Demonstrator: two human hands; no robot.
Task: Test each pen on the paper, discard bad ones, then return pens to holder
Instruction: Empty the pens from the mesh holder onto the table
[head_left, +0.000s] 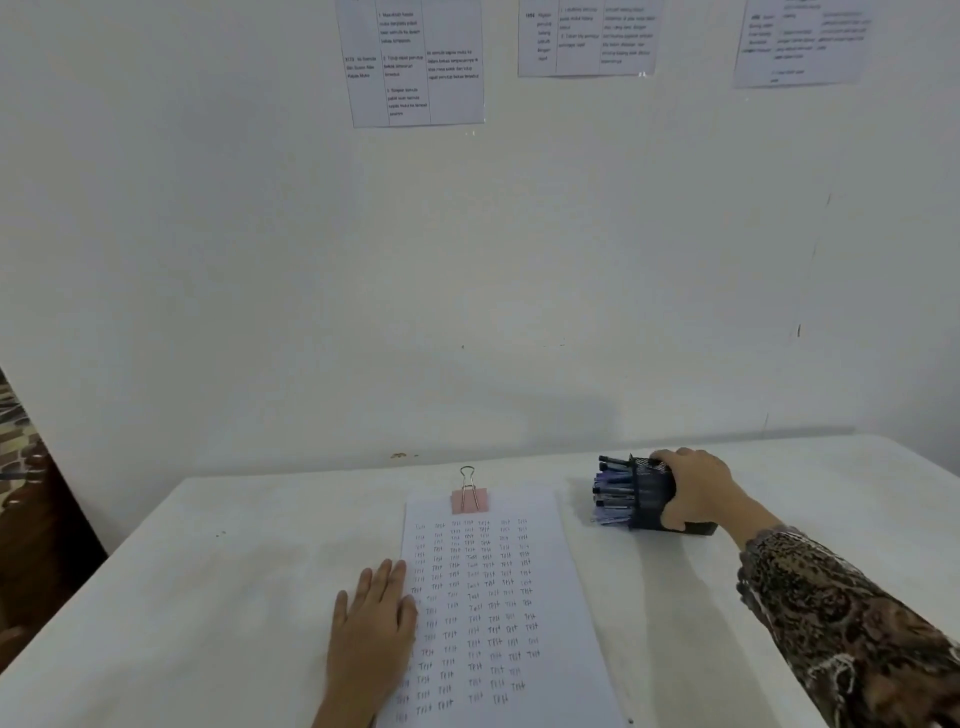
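A white sheet of paper (519, 597) covered with rows of handwritten "Test" marks lies on the white table (234, 571), held at its top by a pink binder clip (469, 499). My left hand (374, 629) rests flat on the paper's left edge, fingers straight. At the right, a black mesh pen holder (649, 496) lies tipped on its side, its mouth pointing left. Several blue and black pens (613, 493) stick out of it. My right hand (696, 491) grips the holder from its base end, fingers curled over the top.
A white wall rises right behind the table, with three printed sheets (415, 62) taped high on it. The table's left edge runs diagonally at the left, beside a dark patterned surface (26, 493). A small dark block (701, 529) sits under my right hand.
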